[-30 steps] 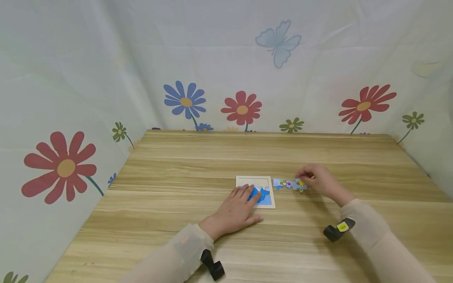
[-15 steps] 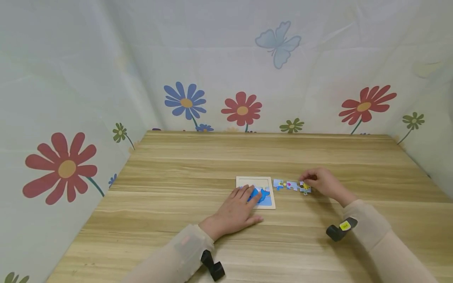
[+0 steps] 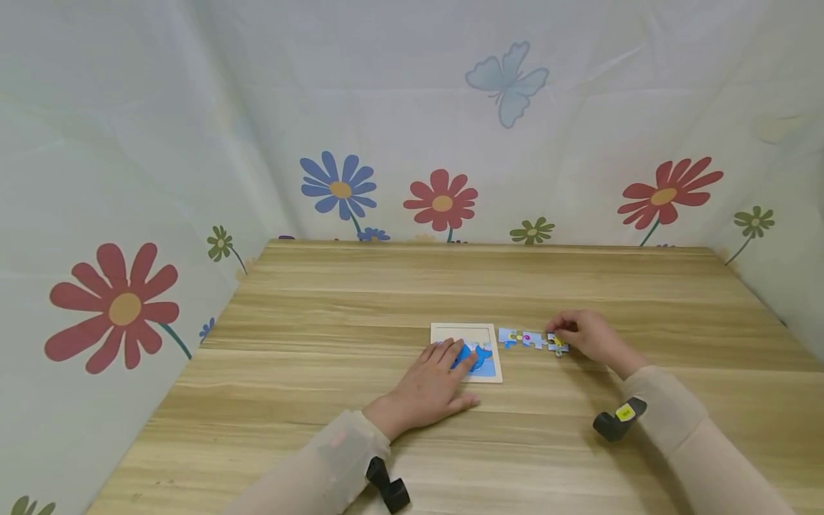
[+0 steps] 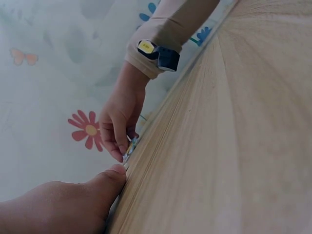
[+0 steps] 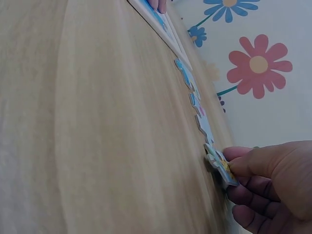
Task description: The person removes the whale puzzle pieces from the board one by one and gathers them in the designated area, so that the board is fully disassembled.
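Observation:
My left hand (image 3: 428,386) rests with spread, straight fingers on a square wooden puzzle frame (image 3: 498,361). A blue whale picture (image 3: 480,359) shows past the fingers, and the hand covers its left part. To the right of the frame, my right hand (image 3: 589,340) pinches a light-blue jigsaw piece with a yellow print (image 5: 222,166) between thumb and fingers. In the right wrist view this piece tilts a little, its near edge raised from the table. Two more jigsaw pieces lie in a row between it and the frame: one beside the frame (image 3: 508,337), one in the middle (image 3: 532,340).
The wooden table (image 3: 322,315) reaches back to a pale curtain (image 3: 412,107) printed with flowers and a butterfly. Black wrist cameras sit on the left sleeve (image 3: 322,458) and the right sleeve (image 3: 669,411).
My right hand has shifted slightly right with the yellow-printed jigsaw piece, which now stands farther from the middle piece. My left hand has stayed on the frame.

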Motion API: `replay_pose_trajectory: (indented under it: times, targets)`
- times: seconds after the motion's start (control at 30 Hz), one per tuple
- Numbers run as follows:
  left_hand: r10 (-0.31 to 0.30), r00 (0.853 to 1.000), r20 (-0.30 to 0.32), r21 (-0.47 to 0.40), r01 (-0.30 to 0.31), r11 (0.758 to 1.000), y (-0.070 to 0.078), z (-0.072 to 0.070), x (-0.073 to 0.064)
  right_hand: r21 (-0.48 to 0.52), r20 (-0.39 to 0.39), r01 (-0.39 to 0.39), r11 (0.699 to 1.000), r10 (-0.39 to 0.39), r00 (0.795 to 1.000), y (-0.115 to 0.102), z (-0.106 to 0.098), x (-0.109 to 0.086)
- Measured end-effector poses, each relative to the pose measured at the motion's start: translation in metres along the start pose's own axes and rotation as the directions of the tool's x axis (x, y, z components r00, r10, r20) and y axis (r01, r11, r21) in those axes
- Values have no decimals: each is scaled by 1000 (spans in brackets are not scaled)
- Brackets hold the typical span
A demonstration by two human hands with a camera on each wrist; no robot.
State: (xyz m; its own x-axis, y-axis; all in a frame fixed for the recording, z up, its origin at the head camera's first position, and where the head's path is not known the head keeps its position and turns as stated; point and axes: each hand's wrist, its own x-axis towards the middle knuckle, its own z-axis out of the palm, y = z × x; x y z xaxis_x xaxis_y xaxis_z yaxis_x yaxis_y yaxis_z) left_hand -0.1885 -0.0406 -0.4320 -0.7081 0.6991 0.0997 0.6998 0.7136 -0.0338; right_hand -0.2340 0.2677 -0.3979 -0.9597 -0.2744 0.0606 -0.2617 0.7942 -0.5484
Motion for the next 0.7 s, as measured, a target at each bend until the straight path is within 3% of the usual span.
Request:
replay_pose_trajectory:
  times: [0.47,0.7]
  targets:
    - [1,1000,0,-12,-1,1000,0,0,0,6,-62,-7,1000,8,998,0,6,-3]
    - [-1,1000,25,-19,2,1000,-1,0,-1,10,-117,11,1000,-10,993,-12,11,-3]
